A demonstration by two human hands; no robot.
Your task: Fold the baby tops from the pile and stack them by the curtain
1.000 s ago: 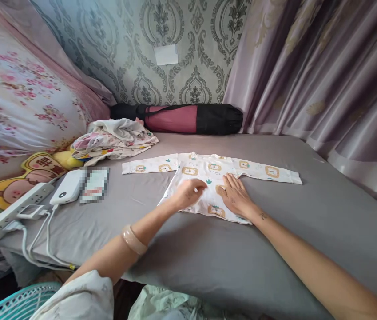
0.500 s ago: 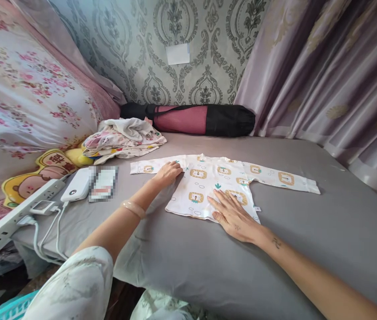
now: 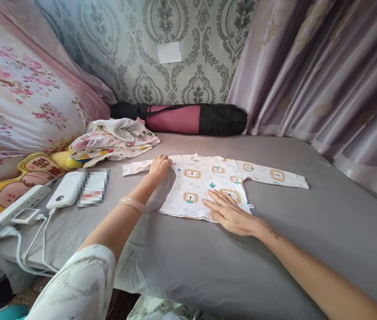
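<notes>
Presses the right hand [image 3: 233, 215] palm down on the lower front of the lion-print shirt [image 3: 181, 186], with fingers spread. Reaches with the left hand [image 3: 159, 169] to the left-side sleeve [image 3: 133, 168], close to the shoulder, with back upward and fingers bent. Perhaps takes up a little cloth there; impossible to tell whether pinching or only pressing.

Lays out the shirt on the grey sheet [image 3: 275, 231] with neckline away, hem near and sleeves out to both sides. Shows a slight crease in the left-side sleeve, but a fairly straight right-side sleeve [image 3: 261, 173]. Has a small tag [image 3: 251, 206] poking out at the side seam, just beside the right hand.

To do this well, anchor the body with an even, light palm, not a hard push, so as not to skew the hem. Ease any crease outward from shoulder to cuff, without tugging the shoulder seam out of line.

Farther out, past the cuff, see a heap of clothes [image 3: 118, 138], and behind it a pink-and-black rolled bag [image 3: 175, 119] along the wall. At left, note a white power bank [image 3: 65, 191] cabled beside a power strip [image 3: 8, 222].
</notes>
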